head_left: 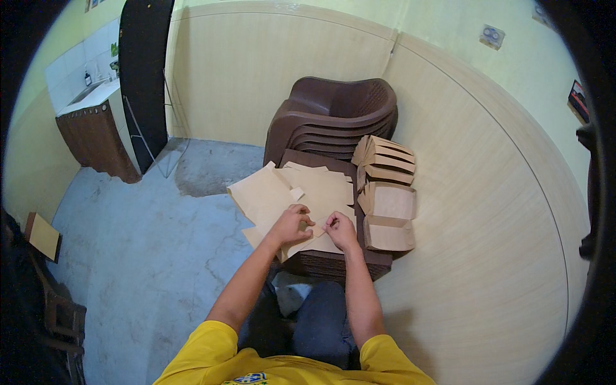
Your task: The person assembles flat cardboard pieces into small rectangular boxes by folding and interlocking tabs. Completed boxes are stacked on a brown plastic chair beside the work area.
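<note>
Over cardboard sheets (260, 191), the left hand (291, 226) is loosely open; beside it, the right hand (341, 230) is closed, on what I cannot tell.

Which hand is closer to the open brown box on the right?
Right. The right hand is just left of the open brown box; the left hand is farther left.

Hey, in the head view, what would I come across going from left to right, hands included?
Tan rectangular board with dark edges, tall narrow black panel, bare left hand, bare right hand, open brown cardboard box, square grey wall plate.
</note>
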`<state>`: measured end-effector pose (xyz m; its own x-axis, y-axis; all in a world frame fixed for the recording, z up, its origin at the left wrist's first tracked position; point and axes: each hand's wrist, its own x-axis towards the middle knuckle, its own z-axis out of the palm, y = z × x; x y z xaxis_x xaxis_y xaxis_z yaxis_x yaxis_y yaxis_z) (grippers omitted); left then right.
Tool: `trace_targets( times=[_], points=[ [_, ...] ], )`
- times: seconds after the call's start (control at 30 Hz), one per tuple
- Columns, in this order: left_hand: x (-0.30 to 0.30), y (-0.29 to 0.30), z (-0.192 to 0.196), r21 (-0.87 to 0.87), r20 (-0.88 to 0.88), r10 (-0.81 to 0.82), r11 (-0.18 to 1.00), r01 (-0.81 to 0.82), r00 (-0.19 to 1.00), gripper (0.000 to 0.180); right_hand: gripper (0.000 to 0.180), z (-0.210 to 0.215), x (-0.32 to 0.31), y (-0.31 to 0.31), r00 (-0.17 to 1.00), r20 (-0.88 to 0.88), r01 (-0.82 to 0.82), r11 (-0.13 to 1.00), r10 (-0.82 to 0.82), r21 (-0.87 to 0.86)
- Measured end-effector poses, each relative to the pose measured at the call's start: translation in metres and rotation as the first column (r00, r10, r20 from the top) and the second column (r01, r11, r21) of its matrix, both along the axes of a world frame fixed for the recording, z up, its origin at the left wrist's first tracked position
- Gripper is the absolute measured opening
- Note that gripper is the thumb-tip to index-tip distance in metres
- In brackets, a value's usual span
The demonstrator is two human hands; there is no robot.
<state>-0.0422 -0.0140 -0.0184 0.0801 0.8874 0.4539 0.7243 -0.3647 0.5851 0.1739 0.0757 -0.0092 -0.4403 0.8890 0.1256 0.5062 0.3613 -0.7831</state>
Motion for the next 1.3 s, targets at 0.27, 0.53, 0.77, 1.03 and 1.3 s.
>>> trace_targets(
  times=[0.27, 0.53, 0.77, 1.03, 1.3],
  points=[
    [-0.018, 0.016, -0.002, -0.298, 0.404, 0.05, 0.951, 0.079, 0.914, 0.055, 0.021, 0.002, 0.011, -0.02, 0.992, -0.027, -0.114, 0.969, 0.122, 0.219],
    [0.027, -0.012, 0.041, -0.37, -0.251, 0.083, 0.912, -0.175, 0.964, 0.108, 0.027, -0.007, 0.005, -0.011, 1.0, -0.018, -0.024, 0.998, 0.025, 0.058],
    [0.028, -0.043, 0.034, -0.262, 0.117, -0.011, 0.964, 0.042, 0.993, 0.081, 0.024, -0.001, -0.004, -0.015, 0.971, -0.084, 0.219, 0.974, -0.223, -0.057],
    [0.029, -0.067, 0.055, -0.215, 0.163, -0.098, 0.968, 0.133, 0.982, 0.058, 0.024, 0.006, -0.001, -0.017, 0.982, -0.189, -0.079, 0.957, 0.026, -0.279],
    [0.046, -0.08, 0.05, -0.187, 0.098, 0.101, 0.979, -0.081, 0.99, 0.029, 0.044, 0.02, 0.011, -0.05, 0.943, -0.311, -0.105, 0.781, -0.119, -0.615]
  ],
)
